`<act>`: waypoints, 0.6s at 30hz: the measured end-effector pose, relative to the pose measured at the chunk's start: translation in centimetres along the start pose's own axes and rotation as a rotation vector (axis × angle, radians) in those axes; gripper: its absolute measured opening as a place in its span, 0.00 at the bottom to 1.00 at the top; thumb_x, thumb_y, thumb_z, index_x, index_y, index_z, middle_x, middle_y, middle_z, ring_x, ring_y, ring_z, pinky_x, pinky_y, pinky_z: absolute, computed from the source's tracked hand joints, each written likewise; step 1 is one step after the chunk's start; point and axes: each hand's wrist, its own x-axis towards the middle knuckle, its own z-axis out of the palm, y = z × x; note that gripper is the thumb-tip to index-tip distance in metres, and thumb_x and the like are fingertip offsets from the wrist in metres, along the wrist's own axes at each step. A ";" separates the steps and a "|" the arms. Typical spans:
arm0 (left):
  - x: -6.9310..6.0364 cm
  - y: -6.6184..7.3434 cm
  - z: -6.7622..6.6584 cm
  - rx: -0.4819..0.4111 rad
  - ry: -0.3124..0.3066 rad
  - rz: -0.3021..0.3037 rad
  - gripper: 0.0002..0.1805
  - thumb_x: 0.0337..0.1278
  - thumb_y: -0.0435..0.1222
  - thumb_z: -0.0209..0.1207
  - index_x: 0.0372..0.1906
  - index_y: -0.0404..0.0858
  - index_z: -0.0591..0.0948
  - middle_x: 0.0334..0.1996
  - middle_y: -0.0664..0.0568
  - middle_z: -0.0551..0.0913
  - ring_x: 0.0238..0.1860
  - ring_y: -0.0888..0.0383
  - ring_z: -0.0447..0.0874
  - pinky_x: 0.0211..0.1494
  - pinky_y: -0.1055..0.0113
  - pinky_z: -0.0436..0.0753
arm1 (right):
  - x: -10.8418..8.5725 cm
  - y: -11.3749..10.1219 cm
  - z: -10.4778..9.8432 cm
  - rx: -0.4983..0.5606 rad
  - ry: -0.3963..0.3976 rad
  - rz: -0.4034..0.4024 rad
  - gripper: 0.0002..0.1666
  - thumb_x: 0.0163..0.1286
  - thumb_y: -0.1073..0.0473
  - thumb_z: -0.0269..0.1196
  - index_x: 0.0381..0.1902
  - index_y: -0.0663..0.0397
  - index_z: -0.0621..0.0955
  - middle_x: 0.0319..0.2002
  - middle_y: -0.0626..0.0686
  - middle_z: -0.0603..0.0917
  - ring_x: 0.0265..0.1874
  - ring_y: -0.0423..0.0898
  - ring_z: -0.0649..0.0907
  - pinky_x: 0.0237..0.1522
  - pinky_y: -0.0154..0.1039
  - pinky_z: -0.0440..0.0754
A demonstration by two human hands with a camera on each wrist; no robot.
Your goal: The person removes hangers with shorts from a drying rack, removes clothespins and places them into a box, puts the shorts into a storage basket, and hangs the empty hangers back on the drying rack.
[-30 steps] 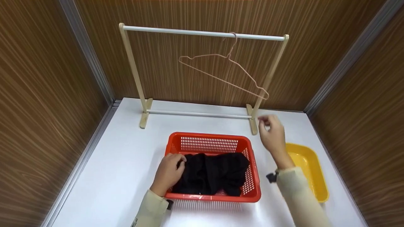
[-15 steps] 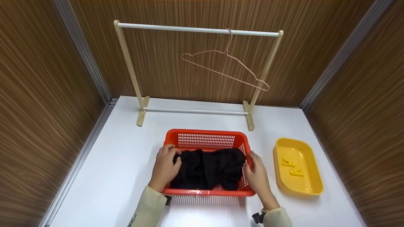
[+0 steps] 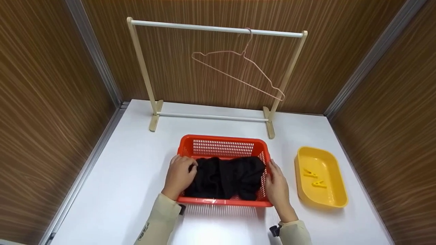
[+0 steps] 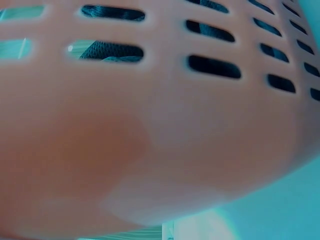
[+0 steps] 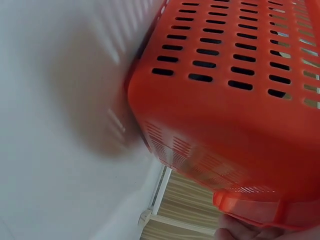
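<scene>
A red plastic basket [image 3: 231, 203] with slotted walls stands on the white table in the head view, a crumpled black cloth [image 3: 226, 177] inside it. My left hand [image 3: 180, 175] grips the basket's left rim, its thumb side by the cloth. On the opposite rim my right hand [image 3: 277, 187] holds on, thumb inside and fingers outside. Close up in the left wrist view is the slotted basket wall [image 4: 210, 115]. The right wrist view shows the basket's outside [image 5: 220, 110], with fingertips [image 5: 240, 227] under its rim at the bottom.
Behind the basket stands a rack with a white bar [image 3: 190, 26], where a pink hanger [image 3: 244, 53] hangs at a slant. A yellow tray [image 3: 335, 200] with two yellow clothespins [image 3: 310, 174] lies to the right. Wood-grain walls [image 3: 51, 102] enclose the table.
My right hand has come down from beside the rack's right foot to the basket's right rim, uncovering the yellow tray. My left hand has stayed on the left rim.
</scene>
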 end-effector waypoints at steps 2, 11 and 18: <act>0.3 0.1 0.2 -0.001 -0.003 0.013 0.02 0.62 0.34 0.66 0.34 0.41 0.87 0.34 0.51 0.88 0.43 0.48 0.83 0.73 0.49 0.66 | 0.1 0.1 -0.2 -0.003 0.008 0.013 0.27 0.69 0.77 0.58 0.66 0.71 0.76 0.70 0.65 0.75 0.68 0.65 0.75 0.68 0.59 0.70; 1.5 0.1 1.2 -0.013 -0.026 0.047 0.03 0.64 0.35 0.65 0.35 0.42 0.87 0.34 0.52 0.88 0.42 0.48 0.83 0.72 0.50 0.66 | 0.0 0.5 -0.8 -0.004 0.031 0.034 0.27 0.68 0.77 0.58 0.66 0.72 0.76 0.69 0.66 0.75 0.69 0.65 0.75 0.69 0.59 0.69; 2.0 -0.3 0.8 -0.383 0.038 -0.088 0.06 0.67 0.32 0.62 0.42 0.41 0.88 0.43 0.51 0.88 0.49 0.51 0.83 0.63 0.52 0.74 | 1.2 0.8 -1.5 -0.032 0.017 -0.014 0.29 0.70 0.69 0.63 0.68 0.71 0.74 0.70 0.69 0.72 0.69 0.68 0.73 0.71 0.61 0.66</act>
